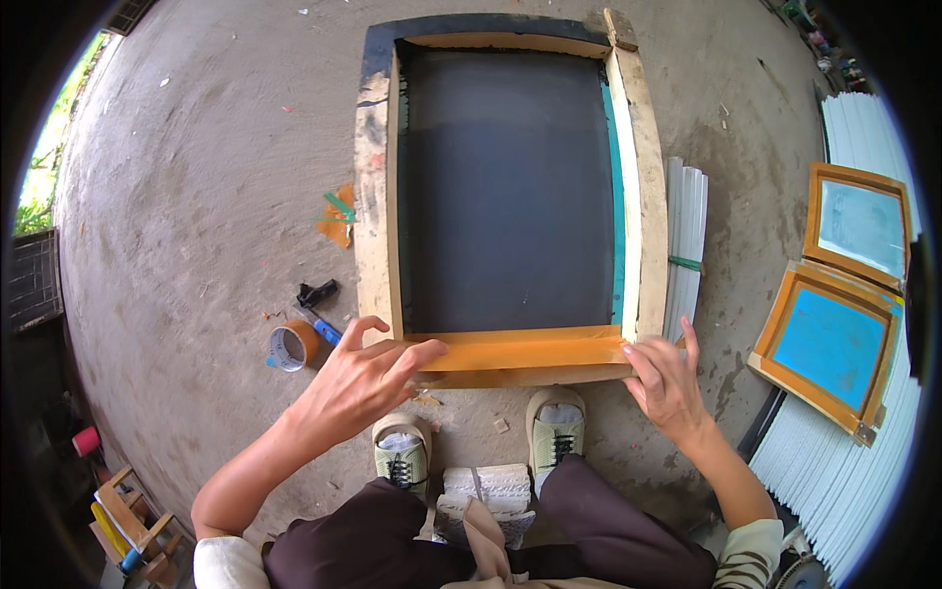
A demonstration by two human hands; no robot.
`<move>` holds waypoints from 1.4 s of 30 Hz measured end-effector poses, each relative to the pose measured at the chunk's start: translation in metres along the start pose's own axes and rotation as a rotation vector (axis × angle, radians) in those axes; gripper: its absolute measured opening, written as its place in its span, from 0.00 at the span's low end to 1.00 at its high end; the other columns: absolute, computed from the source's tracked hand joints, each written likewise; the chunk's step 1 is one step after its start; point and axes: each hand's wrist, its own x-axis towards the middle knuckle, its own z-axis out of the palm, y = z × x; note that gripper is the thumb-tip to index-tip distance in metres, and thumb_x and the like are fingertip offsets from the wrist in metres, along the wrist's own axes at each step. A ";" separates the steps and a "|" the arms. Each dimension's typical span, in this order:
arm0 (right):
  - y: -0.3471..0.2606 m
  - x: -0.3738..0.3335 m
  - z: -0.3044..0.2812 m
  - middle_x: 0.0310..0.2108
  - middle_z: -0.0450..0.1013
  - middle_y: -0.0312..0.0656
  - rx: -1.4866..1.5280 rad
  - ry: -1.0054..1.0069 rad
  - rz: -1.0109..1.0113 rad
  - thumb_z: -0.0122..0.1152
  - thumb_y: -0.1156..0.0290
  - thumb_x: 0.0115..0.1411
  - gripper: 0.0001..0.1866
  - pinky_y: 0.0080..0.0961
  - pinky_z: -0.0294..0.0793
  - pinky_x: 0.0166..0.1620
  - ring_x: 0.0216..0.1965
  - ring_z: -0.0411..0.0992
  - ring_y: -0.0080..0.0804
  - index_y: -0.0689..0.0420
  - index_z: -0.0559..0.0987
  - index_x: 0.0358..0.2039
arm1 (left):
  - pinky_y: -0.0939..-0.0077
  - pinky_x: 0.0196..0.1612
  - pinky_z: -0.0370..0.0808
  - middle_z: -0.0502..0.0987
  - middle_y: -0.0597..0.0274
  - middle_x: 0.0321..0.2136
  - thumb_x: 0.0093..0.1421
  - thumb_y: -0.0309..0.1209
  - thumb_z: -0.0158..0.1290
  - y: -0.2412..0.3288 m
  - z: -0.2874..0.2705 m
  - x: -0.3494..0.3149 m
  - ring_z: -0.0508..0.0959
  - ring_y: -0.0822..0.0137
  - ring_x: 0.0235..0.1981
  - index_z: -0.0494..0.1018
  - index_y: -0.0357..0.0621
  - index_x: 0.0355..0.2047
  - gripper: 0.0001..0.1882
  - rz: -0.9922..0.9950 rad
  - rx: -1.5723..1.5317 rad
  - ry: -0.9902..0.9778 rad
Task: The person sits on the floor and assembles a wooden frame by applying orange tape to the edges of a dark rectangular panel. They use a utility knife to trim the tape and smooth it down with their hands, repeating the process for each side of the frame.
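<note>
A wooden screen-printing frame [371,226] with dark mesh [510,196] lies on the floor before me. Along its near side runs a strip of brown tape [535,351], stretched between my hands. At the strip's left end is my left hand [358,371], its thumb and finger closed on the tape and another finger raised. My right hand [667,383] pinches the right end beside the frame's near right corner, one finger pointing up. The fingertips' undersides are hidden. Green tape [616,196] lines the mesh's right edge.
Left of the frame lie a roll of brown tape [292,346], a blue-handled tool [322,329] and a tape scrap [337,218]. White strips [685,236] lie to the right. Two smaller frames [829,344] rest on stacked white slats [819,491]. My shoes [557,432] stand close to the near edge.
</note>
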 end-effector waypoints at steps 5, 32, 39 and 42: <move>0.015 -0.012 -0.003 0.52 0.60 0.50 0.407 0.004 0.349 0.75 0.80 0.38 0.51 0.40 0.66 0.54 0.52 0.63 0.48 0.54 0.54 0.60 | 0.52 0.64 0.58 0.62 0.41 0.59 0.56 0.55 0.55 -0.012 -0.007 0.042 0.66 0.47 0.58 0.39 0.37 0.58 0.48 0.057 -0.547 -0.284; 0.012 -0.008 -0.003 0.50 0.59 0.44 0.546 0.020 0.487 0.72 0.82 0.42 0.49 0.36 0.68 0.55 0.53 0.64 0.41 0.51 0.55 0.63 | 0.50 0.65 0.58 0.58 0.41 0.61 0.59 0.68 0.31 0.025 0.027 0.156 0.59 0.43 0.62 0.37 0.41 0.57 0.45 0.088 -0.892 -0.517; 0.010 -0.007 -0.007 0.50 0.60 0.44 0.550 -0.003 0.508 0.71 0.81 0.42 0.49 0.36 0.68 0.54 0.52 0.65 0.42 0.51 0.56 0.63 | 0.51 0.60 0.67 0.58 0.37 0.60 0.56 0.71 0.31 0.045 0.044 0.164 0.68 0.38 0.55 0.44 0.40 0.52 0.45 0.242 -0.813 -0.356; 0.009 -0.006 -0.008 0.50 0.60 0.44 0.540 -0.010 0.514 0.71 0.81 0.41 0.48 0.36 0.66 0.55 0.52 0.64 0.42 0.52 0.58 0.62 | 0.51 0.61 0.66 0.59 0.36 0.59 0.56 0.72 0.30 0.041 0.039 0.162 0.67 0.40 0.56 0.46 0.43 0.54 0.45 0.169 -0.820 -0.485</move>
